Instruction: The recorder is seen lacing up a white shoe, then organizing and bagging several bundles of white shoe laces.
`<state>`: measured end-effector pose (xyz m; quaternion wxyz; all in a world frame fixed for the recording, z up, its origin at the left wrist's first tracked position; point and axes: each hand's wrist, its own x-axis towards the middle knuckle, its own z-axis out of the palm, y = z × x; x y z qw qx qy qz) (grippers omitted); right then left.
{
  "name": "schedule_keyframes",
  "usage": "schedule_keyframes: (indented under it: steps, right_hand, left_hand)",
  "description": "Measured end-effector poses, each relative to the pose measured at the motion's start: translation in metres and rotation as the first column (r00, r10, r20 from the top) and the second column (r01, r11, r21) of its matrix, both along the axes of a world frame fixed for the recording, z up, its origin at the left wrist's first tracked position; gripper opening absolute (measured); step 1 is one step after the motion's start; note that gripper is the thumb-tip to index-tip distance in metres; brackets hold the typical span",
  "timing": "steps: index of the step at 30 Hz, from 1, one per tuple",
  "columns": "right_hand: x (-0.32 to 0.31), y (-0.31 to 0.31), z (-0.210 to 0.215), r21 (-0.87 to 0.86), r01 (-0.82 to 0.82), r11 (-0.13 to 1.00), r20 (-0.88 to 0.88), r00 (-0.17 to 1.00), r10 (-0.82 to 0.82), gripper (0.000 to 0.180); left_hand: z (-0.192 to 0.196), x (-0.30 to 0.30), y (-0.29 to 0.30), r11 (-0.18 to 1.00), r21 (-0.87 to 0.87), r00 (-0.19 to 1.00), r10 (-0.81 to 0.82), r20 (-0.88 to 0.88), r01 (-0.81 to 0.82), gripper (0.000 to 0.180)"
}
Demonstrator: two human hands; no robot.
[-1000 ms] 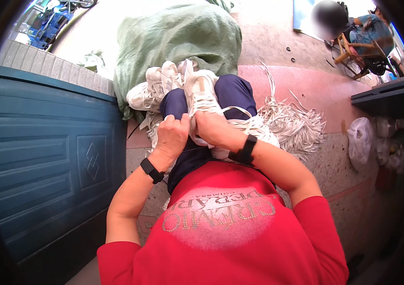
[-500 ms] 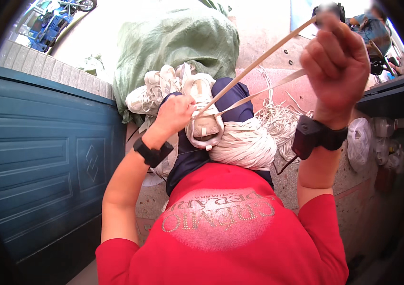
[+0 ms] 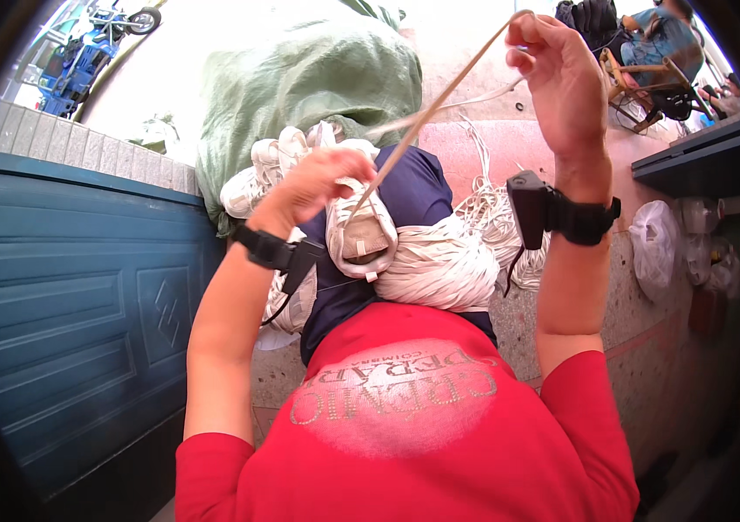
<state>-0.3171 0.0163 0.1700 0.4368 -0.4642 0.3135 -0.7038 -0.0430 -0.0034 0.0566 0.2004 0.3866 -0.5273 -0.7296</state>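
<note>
A white and beige shoe rests on my lap, its heel toward me. My right hand is raised at the upper right, thumb and fingers pinching a beige shoelace that runs taut down to the shoe. A second, paler lace strand stretches slackly below it, blurred. My left hand lies over the shoe's left side with bent fingers, slightly smeared; what they grip is hidden. A thick bundle of white laces lies across my thigh, right of the shoe.
Several white shoes sit beyond my left hand, against a large green sack. Loose laces trail on the floor at right. A blue panelled door stands at left. Plastic bags and another person are at right.
My right hand has moved left and turned, its fingers now less curled. My left hand has shifted slightly up and off the lace's base. The second lace strand has swung upward.
</note>
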Motion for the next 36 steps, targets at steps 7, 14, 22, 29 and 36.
schedule_keyframes:
  steps: [7, 14, 22, 29, 36]
  right_hand:
    - [-0.030, -0.005, -0.065, 0.291, -0.243, 0.925, 0.296, 0.943, 0.155, 0.032]
    - [0.053, 0.057, -0.150, 0.630, -0.283, 0.723, -0.388, 0.692, 0.609, 0.021]
    - [0.080, 0.062, -0.180, 0.381, -0.096, 0.919, -0.827, 0.408, 0.386, 0.020]
    - [0.090, 0.064, -0.193, 0.192, -0.009, 0.981, -0.919, 0.349, 0.183, 0.015]
    - [0.102, 0.066, -0.187, -0.078, -0.106, 0.991, -0.997, 0.037, -0.075, 0.004]
  left_hand:
    - [0.054, 0.122, -0.042, 0.742, 0.341, 0.583, 0.667, -0.463, -0.577, 0.011]
    - [0.022, 0.105, 0.015, 0.847, -0.214, 0.824, 0.527, 0.207, -0.487, 0.015]
    - [-0.025, 0.049, 0.075, 0.962, -0.248, 0.810, 0.233, 0.538, -0.112, 0.018]
    - [-0.034, 0.053, 0.082, 0.916, -0.382, 0.792, 0.320, 0.519, -0.120, 0.019]
    - [-0.035, 0.047, 0.086, 0.852, -0.515, 0.707, 0.421, 0.568, -0.094, 0.018]
